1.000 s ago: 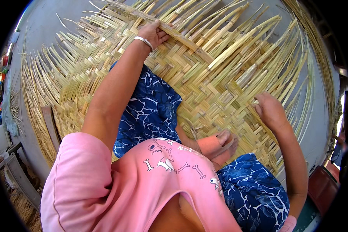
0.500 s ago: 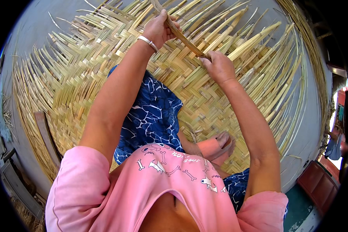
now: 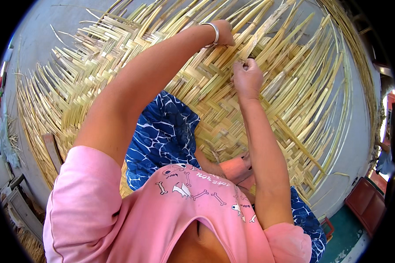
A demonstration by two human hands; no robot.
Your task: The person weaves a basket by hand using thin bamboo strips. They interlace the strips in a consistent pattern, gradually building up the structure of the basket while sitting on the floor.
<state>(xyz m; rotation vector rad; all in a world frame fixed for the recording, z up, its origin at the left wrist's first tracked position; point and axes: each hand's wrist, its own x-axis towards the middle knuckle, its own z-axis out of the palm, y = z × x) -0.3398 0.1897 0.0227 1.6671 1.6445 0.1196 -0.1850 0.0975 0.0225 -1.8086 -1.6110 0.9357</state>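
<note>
A large woven mat point(image 3: 224, 118) of split cane or reed strips spreads under me, its long loose ends fanning out at the far side and right. My right hand point(image 3: 248, 79) is closed in a pinch on a pale flat strip point(image 3: 267, 26) that slants up and to the right from the fingertips. Just beyond it, my left hand point(image 3: 224, 33), with a bangle at the wrist, is closed low over the loose strips. Its fingers are mostly hidden, and what they grip I cannot make out.
I sit on the mat, a foot in a pink sandal point(image 3: 236, 170) resting on it. A wooden bar point(image 3: 52, 151) lies at the left. Bundled thin stalks point(image 3: 360, 65) run along the right edge. A dark red seat-like object point(image 3: 365, 204) stands at lower right.
The brown strip stretched between both hands is no longer held up. My left hand has moved right and down onto the loose strips; my right hand now pinches a pale strip.
</note>
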